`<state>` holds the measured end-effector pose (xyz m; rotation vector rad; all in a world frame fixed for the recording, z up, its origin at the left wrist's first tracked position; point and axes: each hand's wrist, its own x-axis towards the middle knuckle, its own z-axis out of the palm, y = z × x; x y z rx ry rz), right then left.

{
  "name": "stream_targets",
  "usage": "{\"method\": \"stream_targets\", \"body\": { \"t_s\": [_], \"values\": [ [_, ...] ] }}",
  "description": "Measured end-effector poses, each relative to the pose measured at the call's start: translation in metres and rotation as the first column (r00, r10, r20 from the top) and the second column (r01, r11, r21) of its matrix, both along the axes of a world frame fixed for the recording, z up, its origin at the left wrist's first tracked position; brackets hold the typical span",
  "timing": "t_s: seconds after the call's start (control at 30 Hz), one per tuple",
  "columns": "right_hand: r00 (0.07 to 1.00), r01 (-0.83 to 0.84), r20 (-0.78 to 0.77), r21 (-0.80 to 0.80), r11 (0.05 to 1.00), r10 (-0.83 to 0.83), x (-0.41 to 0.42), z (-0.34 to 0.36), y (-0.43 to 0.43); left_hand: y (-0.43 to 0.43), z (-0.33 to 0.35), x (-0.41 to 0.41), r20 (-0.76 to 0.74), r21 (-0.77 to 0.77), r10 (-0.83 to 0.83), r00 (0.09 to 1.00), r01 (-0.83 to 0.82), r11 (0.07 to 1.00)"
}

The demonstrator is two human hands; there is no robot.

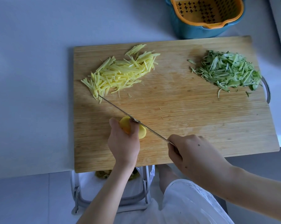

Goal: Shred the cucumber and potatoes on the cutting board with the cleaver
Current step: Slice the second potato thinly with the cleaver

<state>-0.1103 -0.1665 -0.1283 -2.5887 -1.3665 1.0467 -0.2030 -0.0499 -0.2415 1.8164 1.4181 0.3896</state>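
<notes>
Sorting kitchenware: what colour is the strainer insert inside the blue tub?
The insert is orange; head view.

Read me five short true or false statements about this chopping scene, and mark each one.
1. The left hand grips a yellow potato piece on the wooden cutting board. True.
2. The right hand holds the steel cleaver over the green cucumber shreds. False: the blade is at the potato piece, well apart from the cucumber shreds.
3. The pale yellow potato shreds lie on the board's left part. True.
4. The orange strainer basket stands on the board. False: it sits inside a blue bowl beyond the board.
5. The two shred piles touch. False: bare board separates them.
</notes>
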Motion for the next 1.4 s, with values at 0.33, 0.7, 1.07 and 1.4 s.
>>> {"method": "stream_targets", "body": {
  "t_s": [0.33,0.7,1.07,1.4],
  "values": [
    [0.997,0.075,-0.014,0.042,0.996,-0.074,-0.003,-0.053,0.031,-0.001,0.002,0.003,-0.045,0.09,-0.017,0.999,0.021,0.996],
    [0.999,0.037,-0.001,0.029,0.999,-0.037,-0.007,-0.004,0.005,-0.001,0.001,0.0,-0.003,0.016,0.01,1.0,-0.01,1.0],
    [1.0,0.002,0.019,-0.023,1.0,-0.002,-0.006,0.006,0.006,0.0,-0.002,-0.001,-0.023,0.045,-0.013,1.0,0.014,0.999],
    [0.998,0.05,-0.025,0.018,0.999,-0.049,-0.003,-0.048,0.037,0.0,0.001,0.002,-0.014,0.121,-0.024,1.0,0.026,0.992]
  ]
}}
